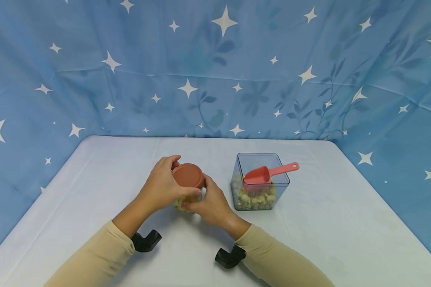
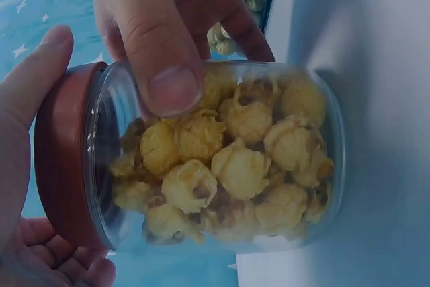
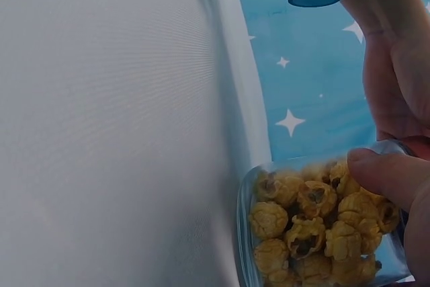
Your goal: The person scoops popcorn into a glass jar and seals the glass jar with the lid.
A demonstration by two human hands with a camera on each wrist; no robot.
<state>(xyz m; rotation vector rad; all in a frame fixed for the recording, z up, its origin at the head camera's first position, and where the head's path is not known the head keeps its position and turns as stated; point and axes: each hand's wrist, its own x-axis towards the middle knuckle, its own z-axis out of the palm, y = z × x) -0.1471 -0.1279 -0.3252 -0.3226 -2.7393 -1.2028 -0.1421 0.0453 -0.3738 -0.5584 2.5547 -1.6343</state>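
A clear jar (image 2: 235, 166) of caramel-coloured popcorn stands upright on the white table, its reddish-brown lid (image 1: 188, 175) on top. My left hand (image 1: 161, 185) grips the lid, thumb along the near side and fingers round the far side. Lower down, my right hand (image 1: 215, 201) holds the jar's body, its thumb pressed on the front of the glass. In the right wrist view the popcorn (image 3: 312, 223) shows through the clear wall beside the right thumb (image 3: 390, 176).
Right of the jar stands a clear square container (image 1: 253, 199) partly filled with popcorn. A pink scoop (image 1: 263, 175) lies in it, handle over the right rim. Black wrist cameras (image 1: 147, 240) hang below both sleeves. A blue starry curtain (image 1: 201, 59) backs the white table (image 1: 327, 223).
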